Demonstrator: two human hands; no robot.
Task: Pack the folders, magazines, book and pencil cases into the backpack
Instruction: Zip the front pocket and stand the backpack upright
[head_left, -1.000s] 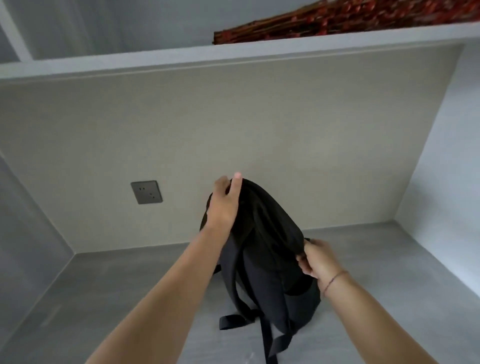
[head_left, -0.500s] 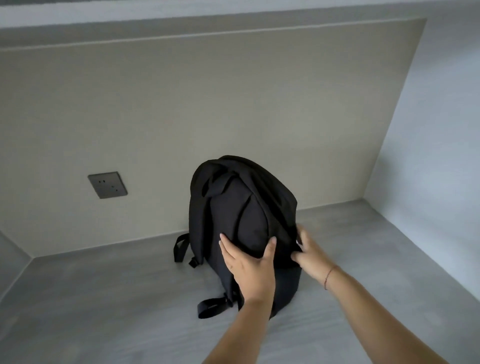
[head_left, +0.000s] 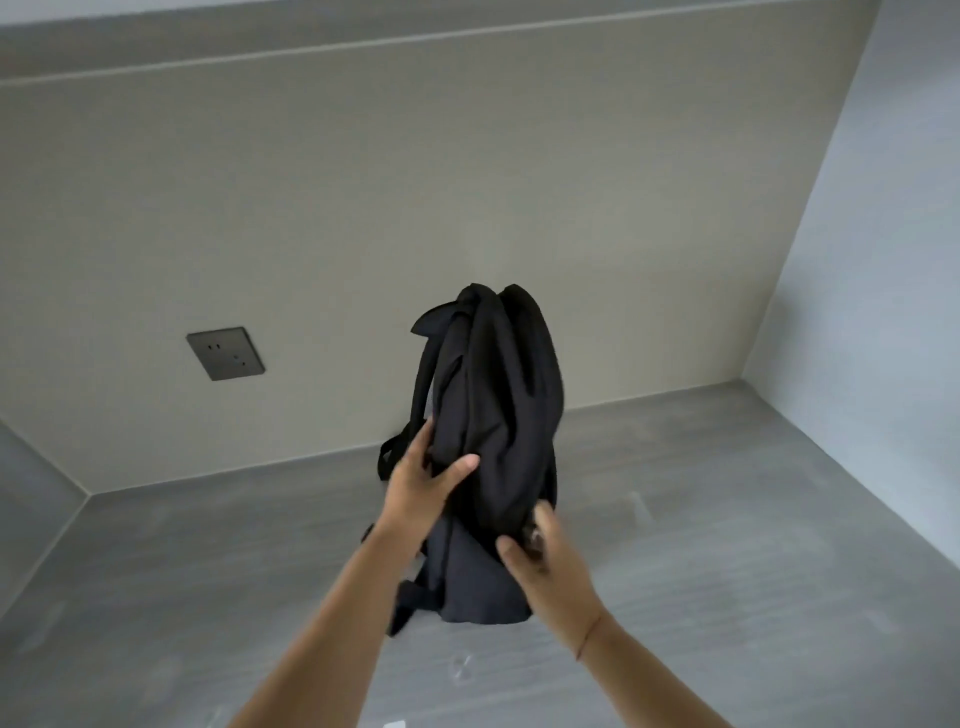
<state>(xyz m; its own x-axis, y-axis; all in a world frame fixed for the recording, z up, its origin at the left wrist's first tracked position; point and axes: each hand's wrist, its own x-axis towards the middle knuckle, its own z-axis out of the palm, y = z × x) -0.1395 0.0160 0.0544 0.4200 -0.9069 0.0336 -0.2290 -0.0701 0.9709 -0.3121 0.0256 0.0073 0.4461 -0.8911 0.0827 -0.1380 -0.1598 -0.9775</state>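
A black backpack (head_left: 498, 395) stands upright on the grey desk (head_left: 727, 545), near the back wall, its straps hanging on the left side. My left hand (head_left: 421, 486) grips the fabric on the pack's left side at mid height. My right hand (head_left: 540, 564) pinches the lower edge of the front flap on the right. The pack's top looks closed and bunched. No folders, magazines, book or pencil cases are in view.
A dark wall socket (head_left: 225, 353) sits on the beige back panel to the left of the pack. A pale side wall (head_left: 872, 312) closes the desk on the right and a grey one on the left. Something small and white lies at the bottom edge (head_left: 395, 723).
The backpack has been turned so its narrow side faces me. My left hand moved from the front panel to the left side; my right hand shifted forward onto the flap's lower edge.
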